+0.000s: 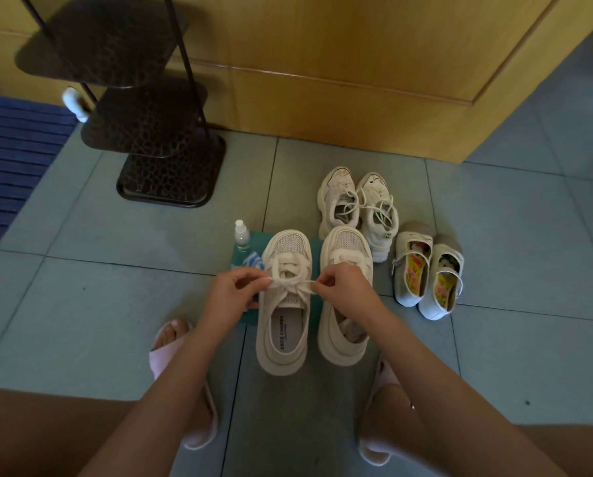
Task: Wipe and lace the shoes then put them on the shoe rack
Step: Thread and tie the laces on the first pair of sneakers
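Observation:
Two cream platform sneakers stand side by side on the tiled floor, toes pointing away from me. My left hand (231, 292) and my right hand (343, 287) each pinch an end of the white lace (289, 287) over the left sneaker (283, 339); the lace is crossed into a knot between them. The right sneaker (345, 249) lies partly under my right wrist. A teal cloth (253, 242) lies under the pair. The dark metal shoe rack (157, 125) stands at the far left with bare shelves.
A small clear spray bottle (241, 233) stands by the cloth. Another white laced pair (355, 204) and a pair of white strap shoes (429, 273) sit to the right. A wooden cabinet (357, 80) is behind, a blue mat (13, 160) at left. My slippered feet are below.

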`<state>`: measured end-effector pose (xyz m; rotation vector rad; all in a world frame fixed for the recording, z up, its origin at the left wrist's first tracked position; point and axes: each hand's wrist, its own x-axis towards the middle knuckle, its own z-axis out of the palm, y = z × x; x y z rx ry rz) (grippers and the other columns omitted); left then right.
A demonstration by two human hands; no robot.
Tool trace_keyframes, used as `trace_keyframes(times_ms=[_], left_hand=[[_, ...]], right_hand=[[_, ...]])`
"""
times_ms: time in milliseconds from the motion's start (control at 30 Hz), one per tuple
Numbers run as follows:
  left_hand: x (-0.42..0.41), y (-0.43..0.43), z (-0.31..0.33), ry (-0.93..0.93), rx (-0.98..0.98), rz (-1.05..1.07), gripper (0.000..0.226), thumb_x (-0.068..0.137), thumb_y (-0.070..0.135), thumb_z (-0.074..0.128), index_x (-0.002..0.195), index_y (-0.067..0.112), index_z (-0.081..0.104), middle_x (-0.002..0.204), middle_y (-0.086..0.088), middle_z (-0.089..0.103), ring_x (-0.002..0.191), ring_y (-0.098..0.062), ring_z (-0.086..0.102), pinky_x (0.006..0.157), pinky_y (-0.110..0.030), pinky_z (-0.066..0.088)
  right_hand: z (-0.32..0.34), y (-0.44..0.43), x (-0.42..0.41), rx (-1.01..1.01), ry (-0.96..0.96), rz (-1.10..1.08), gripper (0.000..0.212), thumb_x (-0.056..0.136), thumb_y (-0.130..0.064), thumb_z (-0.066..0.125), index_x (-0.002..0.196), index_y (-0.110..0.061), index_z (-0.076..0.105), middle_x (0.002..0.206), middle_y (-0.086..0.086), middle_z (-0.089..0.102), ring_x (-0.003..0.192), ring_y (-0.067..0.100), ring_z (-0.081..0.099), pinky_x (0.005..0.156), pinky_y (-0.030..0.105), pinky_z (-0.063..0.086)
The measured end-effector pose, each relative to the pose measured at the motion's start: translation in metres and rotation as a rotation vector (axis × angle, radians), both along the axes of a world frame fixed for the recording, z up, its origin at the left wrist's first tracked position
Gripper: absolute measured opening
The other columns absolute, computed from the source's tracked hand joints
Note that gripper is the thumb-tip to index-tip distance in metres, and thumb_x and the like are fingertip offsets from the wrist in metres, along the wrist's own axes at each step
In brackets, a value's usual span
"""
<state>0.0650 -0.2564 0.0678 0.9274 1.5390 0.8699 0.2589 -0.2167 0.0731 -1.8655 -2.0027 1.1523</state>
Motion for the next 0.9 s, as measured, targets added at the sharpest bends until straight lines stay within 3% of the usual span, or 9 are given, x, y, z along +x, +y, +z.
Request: trace_keyframes(times_ms=[200,300,367,500,600,667,800,900], left_hand=[[0.009,-0.004,-0.004,-0.295,-0.21,0.156,0.01,0.092,0.013,0.051,0.088,0.011,0.06,0.09,-0.001,0.063,0.082,-0.01,0.06,0.053,-0.015,0.054],[0.011,-0.003,-0.003,-0.349,-0.213,0.185,0.01,0.094,0.013,0.049,0.089,0.009,0.056,0.086,-0.003,0.062,0.079,-0.013,0.06,0.053,-0.017,0.055],[0.009,-0.001,-0.002,-0.242,-0.165,0.149,0.008,0.093,0.012,0.05,0.086,0.01,0.054,0.081,-0.005,0.058,0.074,-0.015,0.058,0.051,-0.018,0.055],[0.001,0.001,0.001,0.326,0.012,-0.012,0.01,0.088,0.022,0.06,0.079,0.021,0.056,0.071,-0.001,0.062,0.064,-0.016,0.061,0.053,-0.02,0.051],[-0.003,0.001,0.006,0.598,0.122,-0.104,0.011,0.086,0.03,0.062,0.081,0.02,0.06,0.063,0.006,0.056,0.052,-0.005,0.053,0.049,-0.013,0.037],[-0.004,0.0,0.007,0.645,0.156,-0.154,0.012,0.086,0.03,0.062,0.083,0.018,0.062,0.063,0.008,0.054,0.052,-0.001,0.05,0.047,-0.009,0.035],[-0.004,-0.001,0.007,0.55,0.158,-0.114,0.011,0.085,0.024,0.064,0.085,0.013,0.065,0.063,0.006,0.055,0.053,-0.001,0.05,0.049,-0.003,0.04],[-0.005,-0.001,0.004,0.538,0.144,-0.093,0.011,0.085,0.023,0.064,0.082,0.012,0.065,0.058,0.007,0.052,0.046,0.0,0.048,0.047,-0.005,0.039]], right_hand=[[0.002,0.001,-0.001,0.007,-0.051,0.052,0.022,0.088,-0.017,0.062,0.079,0.002,0.069,0.076,0.021,0.068,0.064,0.022,0.059,0.059,0.027,0.046],[0.0,0.001,-0.002,0.009,-0.071,0.053,0.024,0.088,-0.018,0.061,0.08,0.003,0.07,0.077,0.022,0.068,0.063,0.021,0.057,0.059,0.029,0.046],[0.0,0.001,-0.001,0.009,-0.08,0.044,0.023,0.088,-0.018,0.062,0.08,0.002,0.07,0.077,0.021,0.068,0.064,0.02,0.058,0.057,0.027,0.045],[0.0,0.0,-0.002,0.046,-0.082,0.054,0.024,0.088,-0.018,0.062,0.079,0.003,0.07,0.076,0.021,0.068,0.07,0.028,0.064,0.061,0.035,0.05],[0.001,0.0,-0.003,0.057,-0.085,0.062,0.024,0.087,-0.018,0.062,0.079,0.002,0.07,0.076,0.02,0.068,0.072,0.028,0.064,0.063,0.036,0.051],[0.0,0.0,-0.002,0.051,-0.089,0.055,0.025,0.087,-0.018,0.062,0.079,0.004,0.069,0.076,0.022,0.068,0.072,0.029,0.064,0.062,0.037,0.051],[0.002,-0.001,0.0,0.043,-0.101,0.05,0.024,0.088,-0.019,0.062,0.079,0.003,0.07,0.077,0.02,0.068,0.073,0.029,0.064,0.061,0.034,0.048],[0.003,-0.002,0.0,0.039,-0.113,0.052,0.023,0.088,-0.021,0.062,0.081,-0.001,0.07,0.078,0.017,0.069,0.074,0.026,0.064,0.062,0.032,0.047]])
